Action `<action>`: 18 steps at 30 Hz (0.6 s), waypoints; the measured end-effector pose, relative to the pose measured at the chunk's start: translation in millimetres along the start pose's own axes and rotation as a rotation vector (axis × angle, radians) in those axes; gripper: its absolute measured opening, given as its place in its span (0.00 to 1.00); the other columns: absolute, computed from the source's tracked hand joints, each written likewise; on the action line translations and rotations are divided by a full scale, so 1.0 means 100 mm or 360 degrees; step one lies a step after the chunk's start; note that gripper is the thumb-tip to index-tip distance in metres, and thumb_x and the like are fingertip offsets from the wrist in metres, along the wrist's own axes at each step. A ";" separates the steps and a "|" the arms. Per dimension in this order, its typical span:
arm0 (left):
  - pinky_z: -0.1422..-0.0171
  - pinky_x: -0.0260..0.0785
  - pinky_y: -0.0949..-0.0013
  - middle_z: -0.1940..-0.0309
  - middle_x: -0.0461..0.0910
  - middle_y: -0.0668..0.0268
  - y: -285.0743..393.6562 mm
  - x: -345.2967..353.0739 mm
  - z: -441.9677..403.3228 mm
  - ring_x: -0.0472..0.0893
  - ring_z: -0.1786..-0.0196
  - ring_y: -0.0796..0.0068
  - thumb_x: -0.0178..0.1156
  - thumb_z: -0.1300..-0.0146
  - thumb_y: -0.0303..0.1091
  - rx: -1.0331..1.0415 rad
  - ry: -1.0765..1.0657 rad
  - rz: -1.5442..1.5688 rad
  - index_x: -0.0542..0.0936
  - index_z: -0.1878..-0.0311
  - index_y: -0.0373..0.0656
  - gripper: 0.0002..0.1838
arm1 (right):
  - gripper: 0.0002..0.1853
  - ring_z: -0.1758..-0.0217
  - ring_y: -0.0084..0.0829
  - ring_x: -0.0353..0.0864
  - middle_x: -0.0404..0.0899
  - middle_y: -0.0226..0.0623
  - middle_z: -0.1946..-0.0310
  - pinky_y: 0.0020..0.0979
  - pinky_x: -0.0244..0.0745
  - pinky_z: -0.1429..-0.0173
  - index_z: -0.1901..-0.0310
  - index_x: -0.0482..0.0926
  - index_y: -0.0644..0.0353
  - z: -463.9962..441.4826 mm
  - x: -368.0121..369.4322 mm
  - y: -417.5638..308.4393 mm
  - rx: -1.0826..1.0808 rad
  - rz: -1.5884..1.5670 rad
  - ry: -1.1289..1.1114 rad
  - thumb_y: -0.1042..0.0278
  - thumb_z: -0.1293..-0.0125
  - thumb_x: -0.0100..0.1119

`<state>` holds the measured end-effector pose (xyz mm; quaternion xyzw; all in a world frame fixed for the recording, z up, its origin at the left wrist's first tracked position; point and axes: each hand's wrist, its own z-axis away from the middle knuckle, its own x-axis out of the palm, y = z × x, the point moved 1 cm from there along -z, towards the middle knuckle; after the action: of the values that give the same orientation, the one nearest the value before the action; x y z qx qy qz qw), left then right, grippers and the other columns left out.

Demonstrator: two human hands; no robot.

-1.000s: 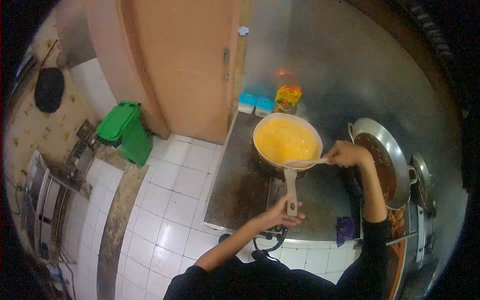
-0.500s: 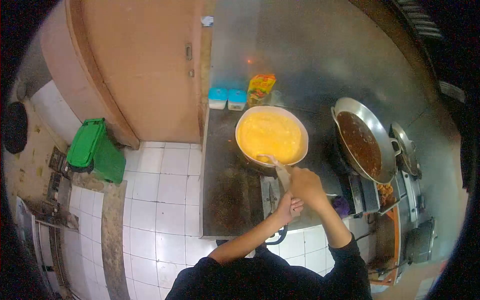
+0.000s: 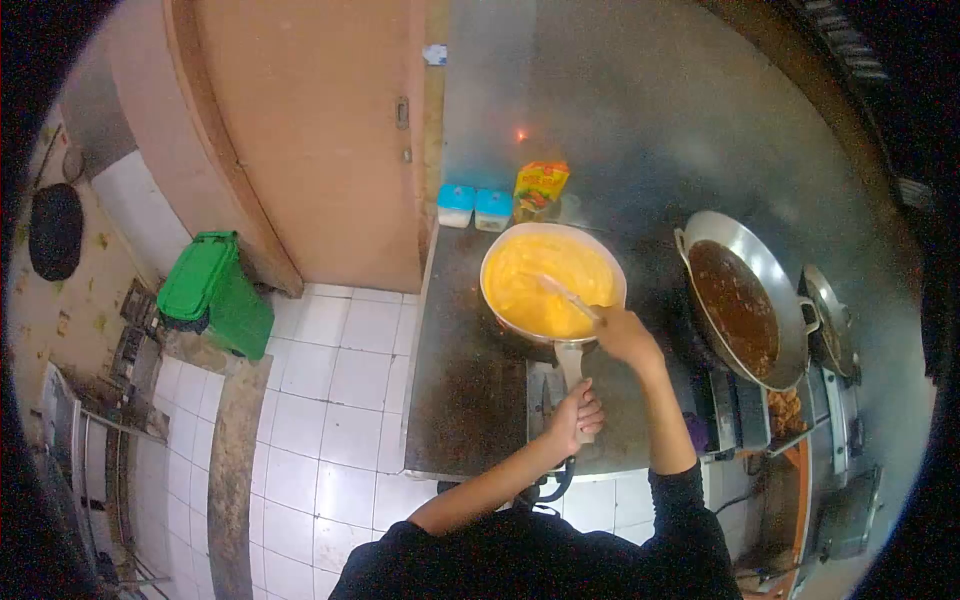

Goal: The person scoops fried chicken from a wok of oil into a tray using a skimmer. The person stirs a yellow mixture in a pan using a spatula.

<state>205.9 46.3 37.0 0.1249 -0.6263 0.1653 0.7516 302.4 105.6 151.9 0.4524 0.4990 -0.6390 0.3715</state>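
Observation:
A pale-rimmed frying pan (image 3: 622, 268) sits over the stove, holding a thick yellow mixture (image 3: 520, 275) that looks like egg. Closed around its beige handle (image 3: 570, 362) is my left hand (image 3: 572, 418). My right hand (image 3: 627, 337), above the pan's near right edge, grips a light-coloured stirring utensil (image 3: 568, 292). The utensil's far end is in the yellow mixture, so its shape there is hidden and I cannot tell whether it is a spatula or a spoon.
A large wok (image 3: 735, 310) of brown liquid stands to the right, with fried pieces (image 3: 785, 412) below it. Two blue-lidded containers (image 3: 474, 207) and a yellow packet (image 3: 541, 188) stand behind the pan. A green bin (image 3: 222, 295) is on the floor at left.
My right hand has moved right and up, away from the handle, and the utensil now reaches the middle of the pan. The mixture's surface is more swirled. The whole view has shifted slightly.

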 end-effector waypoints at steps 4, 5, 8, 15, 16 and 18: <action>0.92 0.45 0.80 0.95 0.52 0.77 0.00 -0.02 0.00 0.51 0.94 0.85 0.47 0.43 0.42 -0.0017 0.0086 0.0008 0.62 0.84 0.50 0.15 | 0.17 0.93 0.18 0.60 0.65 0.35 0.91 0.21 0.57 0.89 0.56 0.72 0.60 -0.12 -0.19 0.32 -0.0025 -0.0433 -0.0131 0.71 0.47 0.39; 0.92 0.45 0.80 0.95 0.52 0.77 0.00 -0.04 -0.01 0.52 0.94 0.85 0.47 0.43 0.42 -0.0027 0.0049 0.0013 0.62 0.84 0.50 0.15 | 0.17 0.93 0.18 0.60 0.65 0.35 0.91 0.21 0.57 0.89 0.56 0.72 0.60 -0.11 -0.28 0.31 -0.0047 -0.0430 -0.0131 0.71 0.47 0.39; 0.92 0.45 0.81 0.95 0.53 0.77 0.01 -0.10 -0.04 0.52 0.94 0.85 0.47 0.43 0.41 -0.0073 0.0004 0.0032 0.63 0.83 0.49 0.15 | 0.18 0.93 0.18 0.59 0.65 0.30 0.92 0.21 0.57 0.89 0.56 0.73 0.56 0.05 -0.74 0.18 0.0192 -0.0680 -0.0244 0.73 0.47 0.38; 0.92 0.45 0.82 0.95 0.53 0.77 0.02 -0.05 -0.01 0.52 0.93 0.86 0.47 0.43 0.41 -0.0010 0.0018 -0.0059 0.63 0.82 0.49 0.14 | 0.16 0.88 0.28 0.70 0.71 0.40 0.88 0.28 0.67 0.81 0.57 0.73 0.54 0.40 -1.18 0.03 -0.0051 -0.0171 -0.0469 0.70 0.47 0.41; 0.92 0.45 0.82 0.95 0.53 0.77 0.02 -0.04 0.00 0.52 0.93 0.86 0.47 0.43 0.40 -0.0017 0.0002 -0.0048 0.63 0.82 0.49 0.14 | 0.16 0.88 0.28 0.70 0.71 0.40 0.88 0.28 0.67 0.81 0.57 0.73 0.54 0.42 -1.14 0.05 -0.0050 -0.0179 -0.0471 0.70 0.47 0.41; 0.92 0.45 0.82 0.95 0.53 0.78 0.02 -0.02 0.01 0.52 0.93 0.87 0.47 0.43 0.40 -0.0019 -0.0008 -0.0038 0.63 0.82 0.49 0.14 | 0.15 0.75 0.38 0.76 0.75 0.47 0.77 0.33 0.70 0.67 0.58 0.73 0.54 0.43 -0.99 0.09 -0.0381 -0.0033 -0.0501 0.68 0.48 0.43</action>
<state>204.2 47.8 35.3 0.1281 -0.6276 0.1523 0.7527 332.8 63.6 247.3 0.2944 0.5119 -0.6416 0.4896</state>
